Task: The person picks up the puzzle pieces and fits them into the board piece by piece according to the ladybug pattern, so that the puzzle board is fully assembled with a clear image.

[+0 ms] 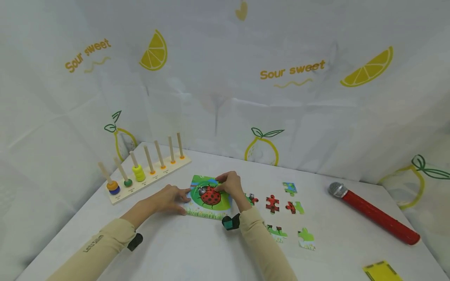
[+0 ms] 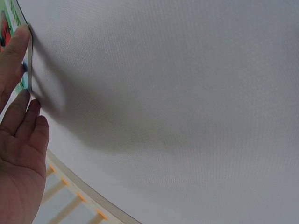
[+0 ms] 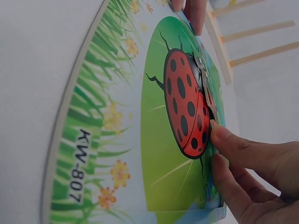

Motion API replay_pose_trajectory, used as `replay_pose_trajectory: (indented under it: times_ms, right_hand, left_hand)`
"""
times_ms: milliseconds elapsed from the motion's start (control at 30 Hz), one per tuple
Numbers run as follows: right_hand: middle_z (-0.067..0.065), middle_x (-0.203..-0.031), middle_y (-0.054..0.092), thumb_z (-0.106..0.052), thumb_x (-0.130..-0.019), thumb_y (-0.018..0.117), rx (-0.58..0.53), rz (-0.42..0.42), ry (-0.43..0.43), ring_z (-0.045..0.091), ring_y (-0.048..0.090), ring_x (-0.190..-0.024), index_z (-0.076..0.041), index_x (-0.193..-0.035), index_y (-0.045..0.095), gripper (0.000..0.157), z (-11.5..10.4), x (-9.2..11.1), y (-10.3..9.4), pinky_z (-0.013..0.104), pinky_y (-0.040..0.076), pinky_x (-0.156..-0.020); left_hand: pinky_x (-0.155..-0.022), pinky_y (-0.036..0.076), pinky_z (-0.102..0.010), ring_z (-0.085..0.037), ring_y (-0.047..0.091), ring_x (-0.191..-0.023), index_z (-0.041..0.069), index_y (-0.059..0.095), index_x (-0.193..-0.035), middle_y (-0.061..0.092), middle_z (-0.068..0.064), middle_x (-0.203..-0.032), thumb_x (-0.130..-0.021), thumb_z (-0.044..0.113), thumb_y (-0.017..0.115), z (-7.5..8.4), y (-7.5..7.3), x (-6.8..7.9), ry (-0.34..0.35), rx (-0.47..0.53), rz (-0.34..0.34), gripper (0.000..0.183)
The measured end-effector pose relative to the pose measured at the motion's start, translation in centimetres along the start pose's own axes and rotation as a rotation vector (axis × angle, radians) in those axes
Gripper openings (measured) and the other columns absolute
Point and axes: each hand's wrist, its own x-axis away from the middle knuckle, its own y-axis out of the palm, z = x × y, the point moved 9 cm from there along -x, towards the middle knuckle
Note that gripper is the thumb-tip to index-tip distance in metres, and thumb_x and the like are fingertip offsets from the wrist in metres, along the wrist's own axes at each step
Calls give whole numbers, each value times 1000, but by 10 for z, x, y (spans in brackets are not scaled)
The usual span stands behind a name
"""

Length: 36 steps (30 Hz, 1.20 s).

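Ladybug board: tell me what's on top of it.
A jigsaw piece is over the ladybug board, touched by the right hand. What is printed directly beneath the piece is hidden.

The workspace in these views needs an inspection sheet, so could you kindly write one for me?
Surface: white table, no spill seen.
Job's things: ladybug board on the table; six loose puzzle pieces visible to its right; a raised piece over the board.
Clutter: peg rack with beads, left; red microphone and yellow item, right.
Grips: left grip touches the board's left edge; right grip pinches the raised piece.
Cables: nothing seen.
Surroundings: white curtain with lemon prints.
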Motion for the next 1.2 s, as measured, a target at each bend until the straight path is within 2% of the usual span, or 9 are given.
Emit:
replay_pose_trajectory:
  times_ms: [333,633,800,967,1200]
  right_hand:
    - [16,-90,72,6,-67,83,56,34,-54,30,67,-89,4,-94,74,29,-3,1,-1,39,55,-80]
    - [15,-94,71,3,-66,83,-24,42,10,28,67,-86,3,-96,73,32,6,2,-3,39,54,-80]
    - [16,-89,71,7,-65,82,-68,69,-19,26,68,-79,4,-94,73,30,9,4,-6,37,55,-74]
    - [16,-90,72,10,-64,82,-99,71,-25,26,68,-79,5,-93,72,31,10,4,-4,33,56,-71]
    - [16,-90,71,9,-65,82,-83,83,-19,24,67,-77,5,-94,72,30,9,7,-4,33,56,-71]
  left_hand:
    - [-99,43,-48,-38,51,-123,8,74,-103,56,-15,-132,-71,26,83,3,-1,-1,5,-2,-1,38]
    - [-99,43,-48,-38,51,-123,10,75,-103,56,-15,-133,-71,26,83,0,1,-1,-18,1,-14,37]
    - [-100,43,-49,-39,50,-124,9,74,-103,56,-15,-133,-71,25,83,1,1,-1,-10,9,-11,37]
    - [-99,43,-49,-39,50,-123,8,74,-102,56,-15,-132,-71,26,83,1,0,0,0,3,-4,37]
    - [-99,43,-49,-39,51,-123,9,74,-103,56,-15,-132,-71,28,83,2,1,0,6,0,-6,38]
